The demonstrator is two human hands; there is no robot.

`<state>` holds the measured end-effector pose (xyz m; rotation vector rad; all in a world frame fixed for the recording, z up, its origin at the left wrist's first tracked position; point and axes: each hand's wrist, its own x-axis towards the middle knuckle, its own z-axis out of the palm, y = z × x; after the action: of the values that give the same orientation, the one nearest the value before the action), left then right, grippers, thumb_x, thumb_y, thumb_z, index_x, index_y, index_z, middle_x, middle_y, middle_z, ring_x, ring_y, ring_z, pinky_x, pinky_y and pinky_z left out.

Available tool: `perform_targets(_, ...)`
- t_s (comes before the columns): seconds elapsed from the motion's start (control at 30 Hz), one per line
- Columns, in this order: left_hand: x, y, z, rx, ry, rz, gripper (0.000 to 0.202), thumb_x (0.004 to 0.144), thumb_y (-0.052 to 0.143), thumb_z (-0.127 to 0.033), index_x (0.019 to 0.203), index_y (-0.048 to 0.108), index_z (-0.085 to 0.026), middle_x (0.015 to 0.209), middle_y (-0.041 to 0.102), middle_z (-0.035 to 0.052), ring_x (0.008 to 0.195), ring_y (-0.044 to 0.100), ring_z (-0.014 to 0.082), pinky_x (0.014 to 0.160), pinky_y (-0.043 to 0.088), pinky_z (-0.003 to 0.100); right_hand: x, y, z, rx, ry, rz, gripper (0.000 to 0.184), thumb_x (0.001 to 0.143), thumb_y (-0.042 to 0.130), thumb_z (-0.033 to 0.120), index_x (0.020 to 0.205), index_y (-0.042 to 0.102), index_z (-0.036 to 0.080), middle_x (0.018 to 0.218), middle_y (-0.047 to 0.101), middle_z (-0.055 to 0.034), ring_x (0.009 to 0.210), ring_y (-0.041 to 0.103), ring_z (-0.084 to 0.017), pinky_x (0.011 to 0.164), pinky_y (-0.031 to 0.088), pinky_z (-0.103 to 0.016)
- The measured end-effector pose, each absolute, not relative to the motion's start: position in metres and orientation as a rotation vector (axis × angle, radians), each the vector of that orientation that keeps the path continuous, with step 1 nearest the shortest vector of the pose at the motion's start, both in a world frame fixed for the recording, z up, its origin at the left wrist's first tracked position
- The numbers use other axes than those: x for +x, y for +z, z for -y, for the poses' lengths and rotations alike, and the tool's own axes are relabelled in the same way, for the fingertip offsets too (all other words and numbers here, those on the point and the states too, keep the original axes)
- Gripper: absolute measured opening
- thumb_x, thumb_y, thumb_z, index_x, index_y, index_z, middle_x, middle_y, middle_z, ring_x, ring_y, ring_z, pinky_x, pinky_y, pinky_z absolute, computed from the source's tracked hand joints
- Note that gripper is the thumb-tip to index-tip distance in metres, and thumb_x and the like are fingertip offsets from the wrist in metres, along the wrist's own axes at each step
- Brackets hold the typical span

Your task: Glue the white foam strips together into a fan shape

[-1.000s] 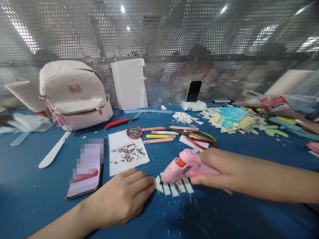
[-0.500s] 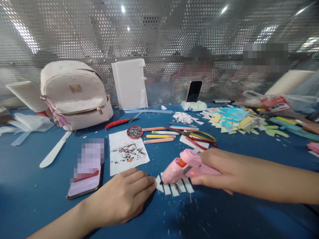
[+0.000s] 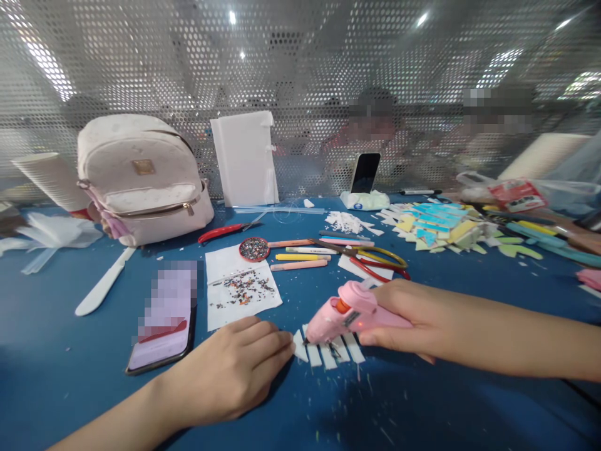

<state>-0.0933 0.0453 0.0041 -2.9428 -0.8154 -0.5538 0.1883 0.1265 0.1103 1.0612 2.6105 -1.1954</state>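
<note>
My right hand [image 3: 413, 316] grips a pink hot glue gun [image 3: 350, 313], its nozzle pointing left and down onto a row of several white foam strips [image 3: 328, 354] lying on the blue table [image 3: 422, 407]. My left hand [image 3: 235, 373] rests on the table with fingers curled together, the fingertips pressing on the leftmost strip. A small red light glows on the gun's side.
A phone [image 3: 162, 332] lies left of my left hand. Behind are a white sheet with glitter bits [image 3: 239, 291], pens [image 3: 300, 257], scissors [image 3: 380, 260], red pliers [image 3: 220, 233], a beige backpack [image 3: 141, 178], a white foam block [image 3: 244, 156], coloured foam scraps [image 3: 441, 228] and a mesh screen [image 3: 300, 75] with people behind.
The glue gun and my right hand have shifted very slightly. My left hand stays on the strip.
</note>
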Motion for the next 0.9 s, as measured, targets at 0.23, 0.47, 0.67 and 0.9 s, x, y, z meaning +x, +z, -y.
perform_targets(0.23,-0.092,0.006,-0.045,-2.923,-0.592,0.8,0.031,0.096,0.045,-0.008,0.124,0.059,-0.004,0.115,0.069,0.0171,0.095,0.066,0.0229,0.08,0.06,0.037,0.193,0.101,-0.129,1.074,-1.303,-2.635,0.019,0.088,0.062,0.038,0.093,0.068,0.021,0.075,0.06,0.003,0.055,0.052,-0.012,0.05,0.037,-0.022)
perform_targets(0.47,-0.094,0.004,-0.045,-2.923,-0.567,0.803,0.031,0.096,0.046,-0.009,0.124,0.058,-0.005,0.117,0.069,0.0171,0.096,0.066,0.0233,0.081,0.06,0.038,0.178,0.118,-0.129,0.981,-1.251,-2.558,0.025,0.095,0.055,0.041,0.083,0.062,0.02,0.067,0.051,0.0037,0.056,0.049,-0.013,0.05,0.036,-0.021)
perform_targets(0.67,-0.093,0.005,-0.046,-2.932,-0.577,0.802,0.031,0.096,0.045,-0.008,0.124,0.058,-0.004,0.118,0.069,0.0169,0.096,0.065,0.0236,0.081,0.06,0.038,0.174,0.122,-0.128,1.0,-1.289,-2.559,0.019,0.092,0.057,0.036,0.084,0.064,0.021,0.071,0.053,0.0022,0.056,0.05,-0.014,0.049,0.037,-0.021)
perform_targets(0.9,-0.093,0.005,-0.045,-2.931,-0.572,0.801,0.031,0.096,0.046,-0.009,0.124,0.058,-0.005,0.119,0.069,0.017,0.097,0.066,0.0239,0.081,0.06,0.038,0.172,0.122,-0.128,1.008,-1.313,-2.578,0.018,0.092,0.057,0.035,0.085,0.067,0.022,0.069,0.055,0.0023,0.055,0.048,-0.014,0.048,0.036,-0.022)
